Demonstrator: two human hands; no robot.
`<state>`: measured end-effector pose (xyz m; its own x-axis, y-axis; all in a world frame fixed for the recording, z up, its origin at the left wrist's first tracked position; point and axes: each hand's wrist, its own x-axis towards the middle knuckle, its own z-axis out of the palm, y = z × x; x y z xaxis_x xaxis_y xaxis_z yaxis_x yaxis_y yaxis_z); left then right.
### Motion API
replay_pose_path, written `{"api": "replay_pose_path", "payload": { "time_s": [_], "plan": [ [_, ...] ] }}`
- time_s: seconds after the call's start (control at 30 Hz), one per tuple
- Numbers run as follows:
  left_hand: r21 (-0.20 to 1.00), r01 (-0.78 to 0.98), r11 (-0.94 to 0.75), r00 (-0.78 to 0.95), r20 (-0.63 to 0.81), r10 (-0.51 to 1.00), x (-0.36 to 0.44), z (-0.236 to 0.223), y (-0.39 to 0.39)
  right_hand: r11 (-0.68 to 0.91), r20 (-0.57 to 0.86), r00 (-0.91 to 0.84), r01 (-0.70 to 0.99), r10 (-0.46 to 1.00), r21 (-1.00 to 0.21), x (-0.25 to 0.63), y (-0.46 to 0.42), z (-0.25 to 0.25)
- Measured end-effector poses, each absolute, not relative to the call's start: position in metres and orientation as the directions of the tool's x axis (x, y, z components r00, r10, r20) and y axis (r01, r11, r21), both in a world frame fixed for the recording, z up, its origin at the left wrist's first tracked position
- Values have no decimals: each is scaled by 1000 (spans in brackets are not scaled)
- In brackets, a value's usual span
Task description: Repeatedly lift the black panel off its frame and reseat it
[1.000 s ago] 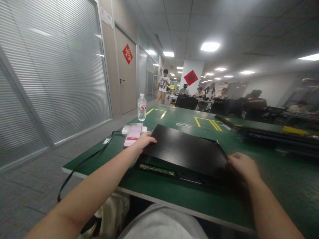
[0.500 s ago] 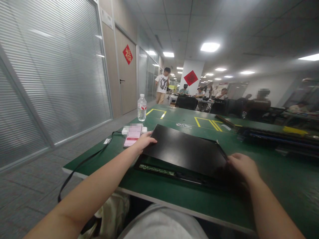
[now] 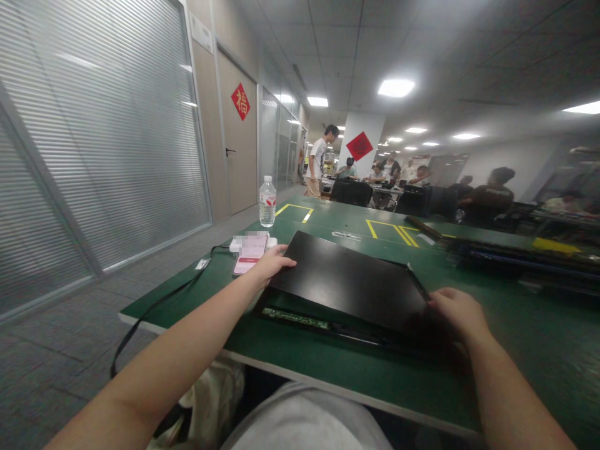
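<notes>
A flat black panel (image 3: 347, 281) lies tilted over a dark frame with a green circuit strip (image 3: 293, 318) on the green table (image 3: 328, 369). My left hand (image 3: 272, 262) grips the panel's left edge, fingers curled round it. My right hand (image 3: 457, 312) holds the panel's right edge, its fingers closed on the rim. The panel's near side sits slightly raised above the frame below.
A phone with a pink screen (image 3: 250, 254) and a white charger lie just left of the panel, with a black cable (image 3: 154, 306) trailing off the table. A water bottle (image 3: 267, 201) stands farther back. More dark panels (image 3: 515, 256) lie at right. People stand and sit in the background.
My hands and the panel have hardly moved. A person in a white shirt in the background has walked to the right.
</notes>
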<state>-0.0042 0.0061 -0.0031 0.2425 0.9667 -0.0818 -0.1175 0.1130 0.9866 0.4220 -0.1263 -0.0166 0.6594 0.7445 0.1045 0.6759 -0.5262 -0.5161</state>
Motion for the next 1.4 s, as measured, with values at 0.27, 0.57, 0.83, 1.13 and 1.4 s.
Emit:
{"api": "replay_pose_path", "payload": {
  "time_s": [0.27, 0.57, 0.83, 1.13, 1.4],
  "plan": [
    [983, -78, 164, 243, -141, 960, -5, -2, 3, -525, 98, 672, 652, 734, -547, 422, -127, -17],
    [994, -90, 61, 256, -37, 966, -4, -3, 5, -554, 81, 691, 639, 719, -533, 418, -128, -13],
    [980, 175, -92, 235, 49, 971, -10, -23, 22, -565, 74, 693, 641, 717, -520, 426, -125, -19],
    [919, 350, -183, 218, 110, 970, -11, -31, 27, -547, 111, 674, 674, 730, -495, 424, -126, -19],
    [858, 441, -261, 211, 184, 960, -13, -28, 26, -533, 125, 653, 701, 747, -475, 419, -127, -16]
  ]
}}
